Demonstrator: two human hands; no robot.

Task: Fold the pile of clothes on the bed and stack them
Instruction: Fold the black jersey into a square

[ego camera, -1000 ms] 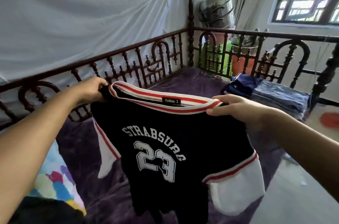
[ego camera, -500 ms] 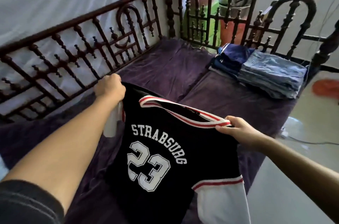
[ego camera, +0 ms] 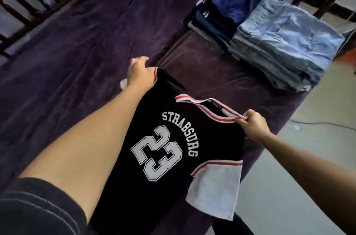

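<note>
A black jersey (ego camera: 173,119) with white sleeves, a red-striped collar and "STRABSURG 23" hangs spread just over the purple-covered bed (ego camera: 77,42). The left hand (ego camera: 139,76) grips one shoulder and the right hand (ego camera: 254,126) pinches the other at the collar. Folded navy clothes (ego camera: 221,7) and folded pale-blue denim (ego camera: 285,42) sit stacked at the bed's far corner.

Black jersey (ego camera: 173,157): "STRABSURG", apparently, arched over number "23".
</note>
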